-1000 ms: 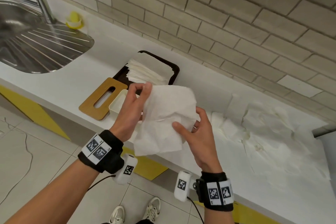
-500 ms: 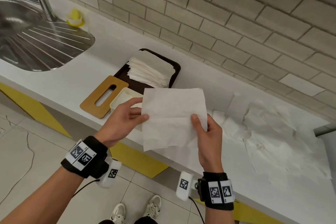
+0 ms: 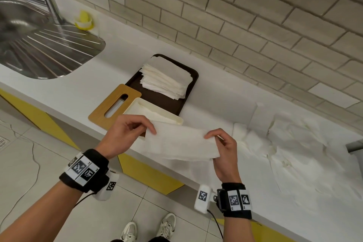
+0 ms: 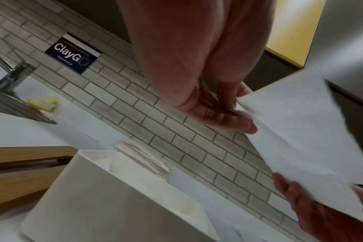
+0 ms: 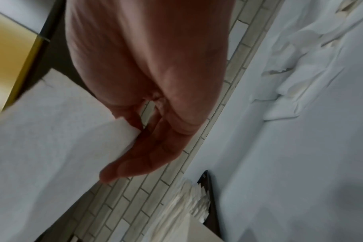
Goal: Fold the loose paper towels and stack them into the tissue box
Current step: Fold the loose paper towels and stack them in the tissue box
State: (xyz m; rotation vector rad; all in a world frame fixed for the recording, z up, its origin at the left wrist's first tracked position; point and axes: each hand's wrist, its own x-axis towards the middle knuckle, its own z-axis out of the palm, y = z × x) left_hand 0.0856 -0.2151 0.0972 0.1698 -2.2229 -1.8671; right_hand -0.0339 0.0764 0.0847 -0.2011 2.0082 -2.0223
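A white paper towel (image 3: 180, 143) folded into a long strip hangs in the air over the counter's front edge. My left hand (image 3: 135, 129) pinches its left end and my right hand (image 3: 218, 139) pinches its right end; the same towel (image 4: 313, 139) shows in the left wrist view and again (image 5: 58, 147) in the right wrist view. Just behind it stands the open cream tissue box (image 3: 176, 120) with a folded towel inside. Its wooden lid (image 3: 112, 104) lies flat to the left. Loose crumpled towels (image 3: 294, 151) cover the counter to the right.
A dark tray (image 3: 188, 88) behind the box holds a stack of flat towels (image 3: 165, 78). A steel sink (image 3: 39, 45) with a tap and a yellow sponge (image 3: 83, 21) lies far left. A brick wall backs the counter. Floor tiles and shoes are below.
The towel went from a crumpled sheet, to a spread square, to a long folded strip held flat. Both hands dropped lower and moved to its two ends.
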